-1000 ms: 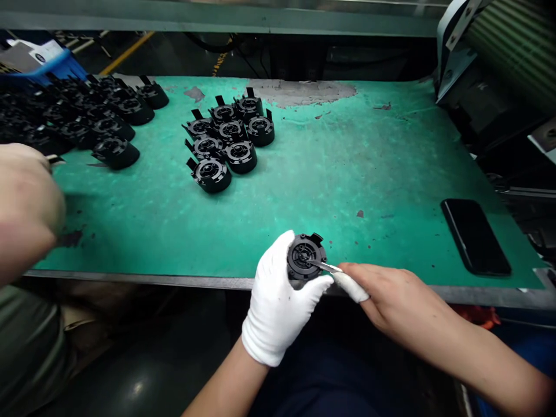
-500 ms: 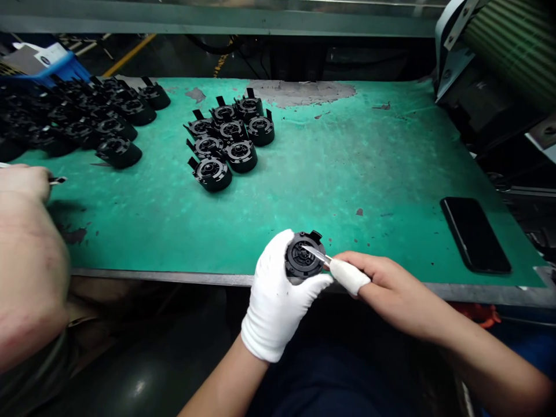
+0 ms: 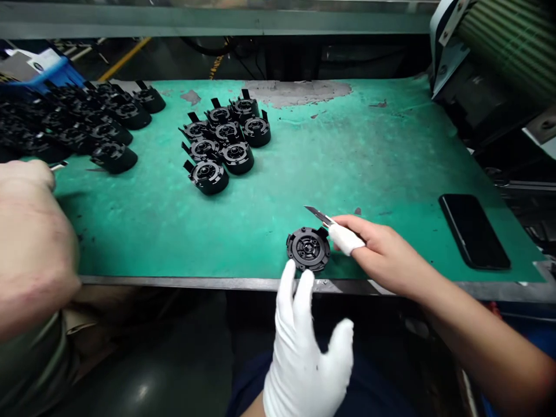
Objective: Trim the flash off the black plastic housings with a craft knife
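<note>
My left hand (image 3: pixel 310 347), in a white glove, is open with its fingers spread. Its fingertips are just below a round black plastic part (image 3: pixel 308 248) at the table's front edge, whose ringed face is turned up to me. In my right hand (image 3: pixel 376 246), whose thumb wears a white cover, is a slim craft knife (image 3: pixel 319 215) with its blade pointing up and left above the part. The right fingers are close behind the part's tab; I cannot tell whether they also hold it.
Several similar black parts (image 3: pixel 226 132) stand grouped mid-table, and many more (image 3: pixel 115 155) at the left. A co-worker's arm (image 3: pixel 35 243) reaches in at left with a small tool. A phone (image 3: pixel 474 231) lies at right, near a machine (image 3: pixel 482 81).
My left hand has let go of the black part and drawn back toward me, fingers opening. The knife blade has lifted off the part's face and moved up.
</note>
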A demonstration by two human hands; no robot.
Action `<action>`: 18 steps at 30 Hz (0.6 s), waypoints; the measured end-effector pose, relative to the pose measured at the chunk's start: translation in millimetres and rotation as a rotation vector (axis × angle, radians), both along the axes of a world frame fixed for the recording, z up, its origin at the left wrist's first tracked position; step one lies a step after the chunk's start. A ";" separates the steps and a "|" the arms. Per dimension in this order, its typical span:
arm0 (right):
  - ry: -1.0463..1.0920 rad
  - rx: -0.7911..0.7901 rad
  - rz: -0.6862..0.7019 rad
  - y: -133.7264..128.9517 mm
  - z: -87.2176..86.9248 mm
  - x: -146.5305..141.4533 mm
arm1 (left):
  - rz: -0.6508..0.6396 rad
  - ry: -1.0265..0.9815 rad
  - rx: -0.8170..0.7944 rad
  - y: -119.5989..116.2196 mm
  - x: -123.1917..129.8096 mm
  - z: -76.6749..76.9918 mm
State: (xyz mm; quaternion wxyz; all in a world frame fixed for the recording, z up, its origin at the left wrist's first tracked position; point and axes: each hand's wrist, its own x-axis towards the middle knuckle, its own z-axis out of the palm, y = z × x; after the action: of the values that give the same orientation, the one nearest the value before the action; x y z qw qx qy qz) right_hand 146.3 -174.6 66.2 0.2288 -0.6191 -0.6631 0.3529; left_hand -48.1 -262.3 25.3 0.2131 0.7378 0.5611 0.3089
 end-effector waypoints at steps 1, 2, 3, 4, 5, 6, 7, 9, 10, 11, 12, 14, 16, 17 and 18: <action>-0.033 -0.007 0.038 -3.1 2.9 5.8 | 0.009 -0.009 0.009 4.2 -2.0 0.0; -0.075 -0.012 0.081 -6.8 4.9 10.8 | 0.017 -0.021 0.019 10.6 -4.7 -0.1; -0.126 -0.013 0.122 -10.8 5.8 14.7 | 0.017 -0.035 0.026 18.7 -7.6 -0.4; -0.182 -0.009 0.161 -14.6 5.4 17.6 | 0.006 -0.049 0.030 28.0 -10.3 -0.8; -0.240 0.001 0.194 -17.8 4.1 19.4 | -0.012 -0.062 0.031 37.7 -12.4 -1.5; -0.296 0.017 0.217 -20.3 2.0 20.4 | -0.030 -0.074 0.027 47.4 -13.6 -2.5; -0.346 0.038 0.228 -21.9 -0.4 20.7 | -0.041 -0.086 0.025 56.3 -13.9 -3.7; -0.419 0.072 0.227 -22.8 -4.6 20.4 | -0.048 -0.102 0.018 70.6 -12.3 -6.6; -0.443 0.083 0.224 -22.4 -5.8 20.2 | -0.051 -0.106 0.016 75.5 -10.9 -8.1; -0.461 0.091 0.224 -21.6 -6.3 20.1 | -0.058 -0.106 0.012 79.0 -9.5 -9.6; -0.477 0.098 0.226 -20.8 -6.1 20.3 | -0.068 -0.105 0.008 81.2 -8.3 -11.0; -0.498 0.105 0.239 -19.2 -4.1 21.4 | -0.079 -0.097 0.003 82.8 -7.0 -13.1; -0.503 0.102 0.256 -17.9 -1.3 23.3 | -0.074 -0.094 0.012 82.6 -7.0 -14.1; -0.496 0.094 0.268 -17.5 0.0 24.6 | -0.073 -0.092 0.019 82.4 -7.1 -14.4; -0.484 0.085 0.283 -17.2 1.0 25.9 | -0.072 -0.090 0.026 82.2 -7.4 -14.4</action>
State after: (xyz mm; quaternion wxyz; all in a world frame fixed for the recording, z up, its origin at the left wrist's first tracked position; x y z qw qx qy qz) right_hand 172.2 -191.8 67.2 0.0382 -0.5763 -0.7926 0.1953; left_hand -55.5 -180.0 10.9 0.2395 0.7458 0.5198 0.3410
